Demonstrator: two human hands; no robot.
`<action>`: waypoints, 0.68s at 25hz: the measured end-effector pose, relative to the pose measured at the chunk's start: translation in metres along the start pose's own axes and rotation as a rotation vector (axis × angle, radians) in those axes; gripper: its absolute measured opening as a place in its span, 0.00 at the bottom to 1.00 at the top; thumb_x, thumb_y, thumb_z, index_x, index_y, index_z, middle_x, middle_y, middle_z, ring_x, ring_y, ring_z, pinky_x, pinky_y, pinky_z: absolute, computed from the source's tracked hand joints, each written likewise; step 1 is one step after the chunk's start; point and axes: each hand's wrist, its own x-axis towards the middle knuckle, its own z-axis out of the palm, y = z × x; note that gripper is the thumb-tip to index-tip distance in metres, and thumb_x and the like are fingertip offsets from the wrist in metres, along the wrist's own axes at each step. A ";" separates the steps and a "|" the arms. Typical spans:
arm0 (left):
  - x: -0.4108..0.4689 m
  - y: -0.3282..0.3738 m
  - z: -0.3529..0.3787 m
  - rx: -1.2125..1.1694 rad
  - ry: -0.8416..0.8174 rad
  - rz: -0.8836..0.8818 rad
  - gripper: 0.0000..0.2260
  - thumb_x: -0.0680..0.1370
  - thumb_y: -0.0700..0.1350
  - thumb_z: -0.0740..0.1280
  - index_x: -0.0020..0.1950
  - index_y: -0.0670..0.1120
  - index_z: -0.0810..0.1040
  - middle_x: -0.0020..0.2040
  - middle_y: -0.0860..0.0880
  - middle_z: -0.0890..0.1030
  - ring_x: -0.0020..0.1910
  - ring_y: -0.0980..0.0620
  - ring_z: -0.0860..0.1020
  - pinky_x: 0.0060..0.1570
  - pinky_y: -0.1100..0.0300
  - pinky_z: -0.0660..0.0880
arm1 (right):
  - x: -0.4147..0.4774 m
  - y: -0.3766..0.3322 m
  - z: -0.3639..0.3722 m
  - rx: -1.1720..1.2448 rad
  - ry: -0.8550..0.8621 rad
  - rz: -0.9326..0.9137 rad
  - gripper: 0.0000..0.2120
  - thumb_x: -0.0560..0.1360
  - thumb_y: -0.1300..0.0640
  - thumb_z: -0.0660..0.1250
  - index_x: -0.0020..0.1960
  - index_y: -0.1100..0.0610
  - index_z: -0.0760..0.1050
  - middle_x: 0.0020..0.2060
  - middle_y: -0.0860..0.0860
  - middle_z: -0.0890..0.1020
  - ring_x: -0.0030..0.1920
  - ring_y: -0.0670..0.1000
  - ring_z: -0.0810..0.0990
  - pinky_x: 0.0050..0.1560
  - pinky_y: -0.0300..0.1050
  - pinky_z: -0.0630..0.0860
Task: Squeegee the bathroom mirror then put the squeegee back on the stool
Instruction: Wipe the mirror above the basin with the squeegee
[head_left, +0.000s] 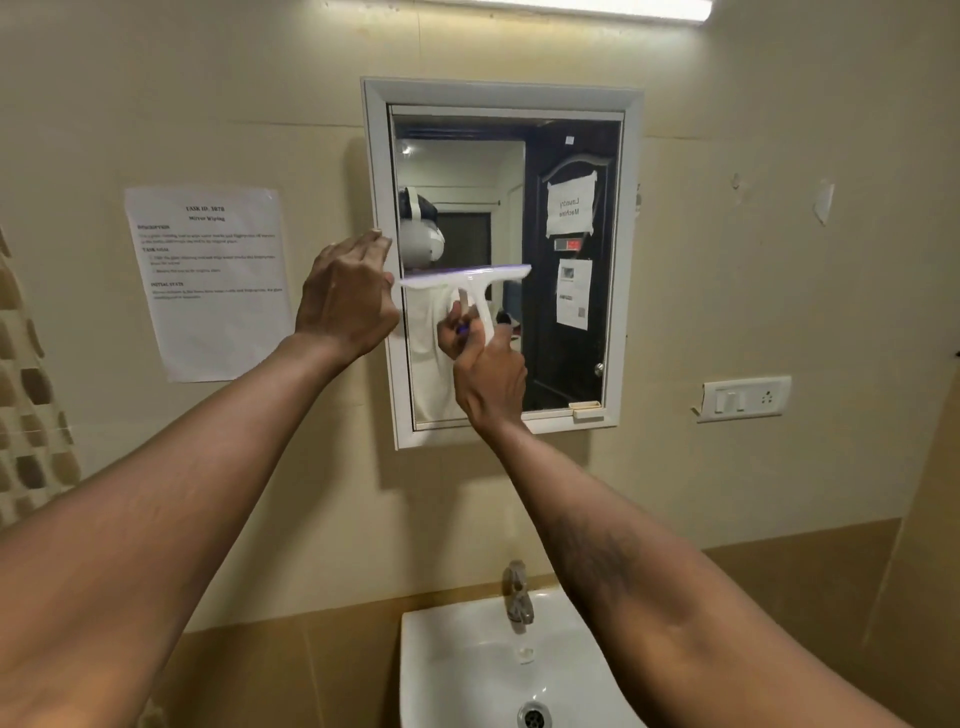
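Bathroom mirror (566, 171) — right hand (488, 379) grips squeegee (470, 283) against glass; left hand (345, 301) open-fingered on frame.

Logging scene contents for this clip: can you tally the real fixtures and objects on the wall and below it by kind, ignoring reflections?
Mirror: 1
Squeegee: 1
Paper notice: 1
Switch plate: 1
Sink: 1
Tap: 1
Light tube: 1
Total: 7
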 end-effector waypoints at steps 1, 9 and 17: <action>0.006 0.003 -0.003 0.001 0.009 0.005 0.24 0.80 0.41 0.62 0.77 0.40 0.70 0.77 0.41 0.71 0.77 0.43 0.69 0.79 0.46 0.61 | 0.013 -0.013 0.002 0.011 0.026 -0.025 0.22 0.84 0.39 0.50 0.59 0.56 0.70 0.42 0.52 0.79 0.40 0.55 0.79 0.39 0.51 0.75; 0.047 -0.003 -0.025 0.029 0.099 0.017 0.24 0.80 0.42 0.61 0.77 0.42 0.70 0.78 0.43 0.70 0.77 0.42 0.69 0.80 0.47 0.59 | 0.096 -0.084 0.007 0.091 0.149 -0.138 0.12 0.86 0.46 0.54 0.53 0.55 0.67 0.36 0.48 0.77 0.32 0.46 0.76 0.29 0.39 0.66; 0.064 -0.024 -0.030 0.069 0.135 0.012 0.24 0.80 0.42 0.62 0.77 0.42 0.70 0.78 0.43 0.70 0.77 0.43 0.69 0.79 0.47 0.59 | 0.144 -0.110 0.009 0.040 0.185 -0.162 0.14 0.86 0.51 0.55 0.59 0.61 0.70 0.35 0.48 0.74 0.31 0.45 0.69 0.28 0.36 0.60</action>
